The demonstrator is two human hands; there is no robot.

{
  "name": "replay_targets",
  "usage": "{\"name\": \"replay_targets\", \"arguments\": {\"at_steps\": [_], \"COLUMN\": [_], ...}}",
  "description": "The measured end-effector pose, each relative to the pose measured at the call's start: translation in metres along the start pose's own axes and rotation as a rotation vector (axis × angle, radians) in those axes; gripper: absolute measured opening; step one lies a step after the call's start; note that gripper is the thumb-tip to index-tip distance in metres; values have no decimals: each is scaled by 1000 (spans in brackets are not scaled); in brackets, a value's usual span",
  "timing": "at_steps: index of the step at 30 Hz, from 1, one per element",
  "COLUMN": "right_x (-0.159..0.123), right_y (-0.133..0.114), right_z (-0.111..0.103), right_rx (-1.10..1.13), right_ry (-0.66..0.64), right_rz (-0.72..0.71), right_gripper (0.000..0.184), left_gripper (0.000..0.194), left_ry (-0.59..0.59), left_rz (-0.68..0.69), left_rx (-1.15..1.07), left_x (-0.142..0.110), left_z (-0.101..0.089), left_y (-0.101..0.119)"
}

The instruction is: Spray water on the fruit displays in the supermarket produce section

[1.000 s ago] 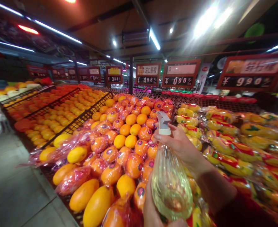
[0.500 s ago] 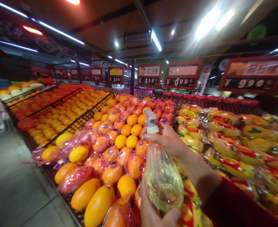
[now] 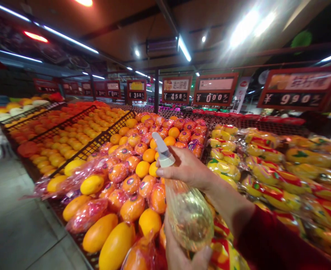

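Note:
A clear ribbed spray bottle [image 3: 188,215] with a white trigger head [image 3: 162,150] is tilted to the left above a fruit display. My right hand [image 3: 186,168] is wrapped round its neck just below the trigger head. My left hand [image 3: 179,251] cups the rounded base from below. The nozzle points toward a pile of wrapped oranges [image 3: 143,168]. My right sleeve [image 3: 278,243] is red.
Yellow mangoes [image 3: 109,240] lie at the front left. Wrapped yellow fruit [image 3: 267,176] fills the right side. More oranges [image 3: 69,135] sit in black crates [image 3: 98,140] to the left. Price signs [image 3: 214,88] hang behind. A grey aisle floor [image 3: 16,225] runs at the left.
The bottle has moved left and tipped further to the left, with both hands still on it. The trigger head now sits over the oranges.

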State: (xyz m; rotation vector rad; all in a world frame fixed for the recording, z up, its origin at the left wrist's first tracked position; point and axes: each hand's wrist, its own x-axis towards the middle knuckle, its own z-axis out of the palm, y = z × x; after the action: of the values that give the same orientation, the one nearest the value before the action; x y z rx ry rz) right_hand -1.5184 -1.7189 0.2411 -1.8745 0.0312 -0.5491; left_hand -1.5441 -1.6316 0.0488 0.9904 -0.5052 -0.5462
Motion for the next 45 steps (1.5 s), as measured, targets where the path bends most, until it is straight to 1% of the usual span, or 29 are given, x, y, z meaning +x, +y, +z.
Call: {"name": "replay_targets", "arguments": {"at_steps": [3, 7, 9, 11, 13, 16, 19, 22, 26, 28, 30, 33, 35, 37, 41, 43, 45], "right_x": [-1, 0, 1, 1, -1, -6, -11, -16, -26, -34, -41, -51, -55, -59, -64, -67, -69], "right_y": [0, -2, -3, -3, -3, -4, -5, -4, -1, -1, -2, -2, 0, 3, 11, 13, 13], "right_z": [2, 7, 8, 8, 8, 8, 7, 4, -5, -9, -14, -20, -23, -27, -33, -34, -36], "right_rx": [-44, -175, -257, -301, -263, -155, -82, -28, -67, -89, -110, -146, -157, -137, -76, -88, -106], "right_ry": [-35, -81, -91, -94, -104, -86, -26, 32, 118, 187, 253, 356, 436, 503, 570, 596, 617], "right_rz": [18, 47, 48, 40, 31, 44, 59, 55, 3, -21, -39, -67, -61, -33, -5, -3, -4], "right_gripper": [32, 33, 33, 34, 33, 31, 30, 31, 31, 30, 26, 23, 25, 31, 39, 40, 40], "left_gripper": [123, 116, 119, 128, 132, 132, 132, 131, 130, 127, 118, 108, 110, 114, 126, 125, 119], "left_ry": [0, 2, 15, 11, -20, -60, -123, -162, -182, -167, -144, -166, -196, -199, -190, -205, -215], "left_rz": [-61, -58, -77, -78, -55, -57, -61, -53, -20, -17, -22, -24, -31, -59, -114, -102, -68], "left_rx": [-22, -2, -12, -59, -106, -123, -158, -227, -351, -326, -272, -244, -234, -232, -255, -256, -239], "left_x": [-1, -2, -3, -4, -4, -5, -5, -4, -5, -6, -8, -10, -10, -9, -7, -7, -7], "left_z": [0, 2, 3, 3, 2, -1, -2, 2, 8, 7, 5, 1, 1, 2, 4, 3, 0], "left_y": [-2, -4, -6, -11, -16, -20, -18, -13, -9, -7, -6, -5, -4, -5, -11, -15, -20]}}
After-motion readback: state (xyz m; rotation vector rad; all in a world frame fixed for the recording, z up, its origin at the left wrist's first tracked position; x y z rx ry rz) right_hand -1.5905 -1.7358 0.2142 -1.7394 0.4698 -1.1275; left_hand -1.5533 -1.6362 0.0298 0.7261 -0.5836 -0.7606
